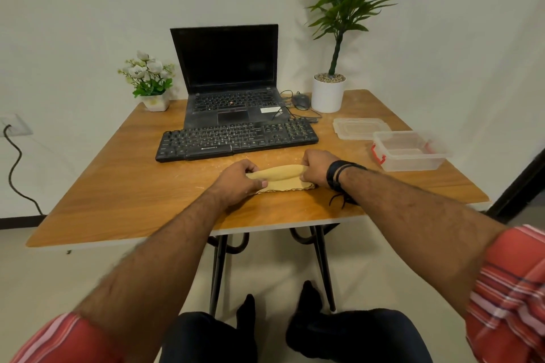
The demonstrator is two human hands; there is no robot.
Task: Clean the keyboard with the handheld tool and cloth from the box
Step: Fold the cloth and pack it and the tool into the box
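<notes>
Both hands pinch the yellow cloth [278, 178] at centre frame: left hand [239, 181] on its left end, right hand [315, 166] on its right. Looks like folding, though it's hard to tell. Keep the edges lined up. The keyboard [236, 138] sits just above it.

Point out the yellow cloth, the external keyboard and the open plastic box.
yellow cloth [280, 178]: head view, middle of the fold.
external keyboard [236, 140]: head view, central keys.
open plastic box [413, 162]: head view, near wall.
</notes>
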